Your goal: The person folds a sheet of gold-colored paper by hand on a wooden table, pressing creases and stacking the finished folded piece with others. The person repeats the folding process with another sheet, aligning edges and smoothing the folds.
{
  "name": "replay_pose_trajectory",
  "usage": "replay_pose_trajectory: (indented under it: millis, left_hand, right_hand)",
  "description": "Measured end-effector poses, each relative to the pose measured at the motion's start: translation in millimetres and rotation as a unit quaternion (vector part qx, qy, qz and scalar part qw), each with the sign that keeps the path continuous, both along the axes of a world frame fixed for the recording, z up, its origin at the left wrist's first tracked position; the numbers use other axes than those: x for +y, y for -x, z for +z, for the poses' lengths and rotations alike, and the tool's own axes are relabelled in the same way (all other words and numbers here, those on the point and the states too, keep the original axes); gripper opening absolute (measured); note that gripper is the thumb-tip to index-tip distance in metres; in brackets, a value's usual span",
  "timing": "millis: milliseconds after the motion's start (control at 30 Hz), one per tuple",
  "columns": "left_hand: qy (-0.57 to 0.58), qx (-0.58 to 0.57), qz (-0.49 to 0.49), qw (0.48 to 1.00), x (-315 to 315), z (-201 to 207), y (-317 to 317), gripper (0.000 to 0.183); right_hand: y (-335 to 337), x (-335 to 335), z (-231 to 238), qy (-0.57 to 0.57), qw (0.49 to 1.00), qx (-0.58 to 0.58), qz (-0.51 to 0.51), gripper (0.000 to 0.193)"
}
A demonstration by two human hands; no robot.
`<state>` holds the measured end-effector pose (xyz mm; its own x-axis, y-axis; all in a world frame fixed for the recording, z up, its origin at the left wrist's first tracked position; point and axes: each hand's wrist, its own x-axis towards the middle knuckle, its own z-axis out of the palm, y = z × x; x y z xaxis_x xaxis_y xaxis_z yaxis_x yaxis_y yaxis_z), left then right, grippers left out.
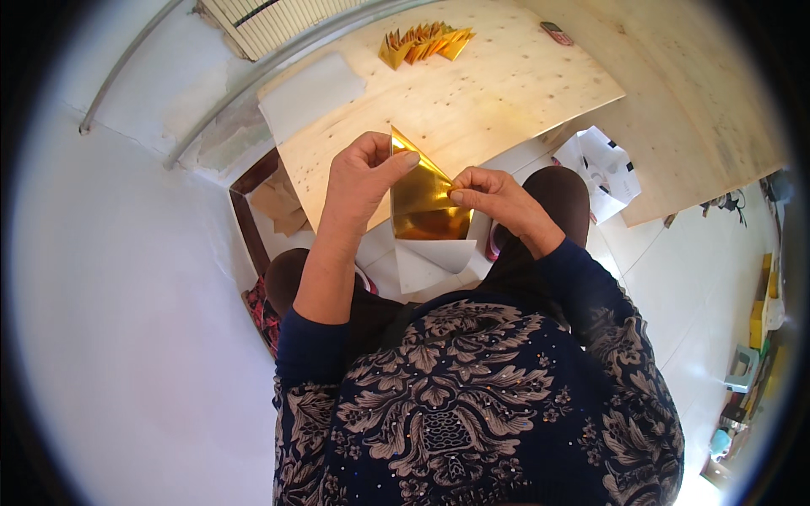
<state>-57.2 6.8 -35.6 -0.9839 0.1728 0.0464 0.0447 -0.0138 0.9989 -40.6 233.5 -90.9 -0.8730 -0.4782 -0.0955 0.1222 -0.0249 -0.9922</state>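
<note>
A sheet of shiny gold foil paper (422,192) hangs between my two hands, above my lap and the near edge of the wooden board. My left hand (369,173) pinches its upper left side, thumb on the gold face. On the slanting right edge, my right hand (494,198) grips the paper between thumb and fingers. The top of the sheet comes to a folded point. Its lower end curls, showing a white underside (434,257). A row of folded gold paper pieces (426,44) lies at the far side of the board.
The pale wooden board (506,93) spans the space ahead, with a white sheet (312,88) at its left and a red phone (556,34) at the far right. A white bag (597,173) stands beside my right knee. A brown paper piece (278,202) sits low left.
</note>
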Motion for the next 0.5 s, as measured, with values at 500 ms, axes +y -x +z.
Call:
replay_pose_trajectory:
  millis: [500]
  left_hand:
    - [0.119, 0.090, 0.051, 0.987, 34, 32, -32, 0.022]
  right_hand:
    - [-13, -13, 39, 0.072, 0.988, 0.098, -0.091, 0.018]
